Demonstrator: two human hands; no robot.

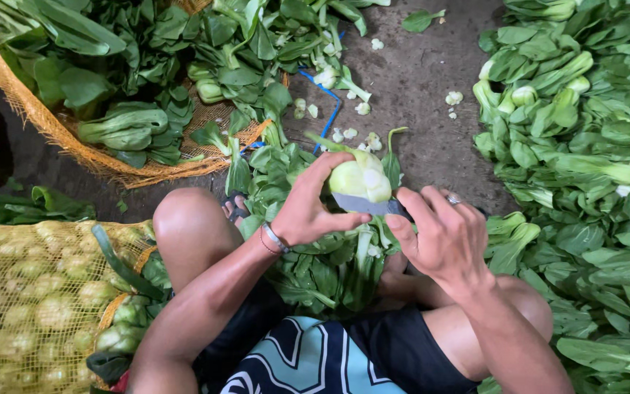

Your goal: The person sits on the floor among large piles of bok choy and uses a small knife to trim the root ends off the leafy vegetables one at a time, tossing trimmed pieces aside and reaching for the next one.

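Left hand [304, 208] fingers wrap the bok choy [359, 179] base; right hand [442, 237] fingers, seemingly clenched on a knife [366, 205], press its blade against it. Trimmed pile [585, 146] at three o'clock.

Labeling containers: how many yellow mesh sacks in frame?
2. One mesh sack upper left, open, spilling bok choy; one mesh sack lower left, packed full. More may sit out of frame.
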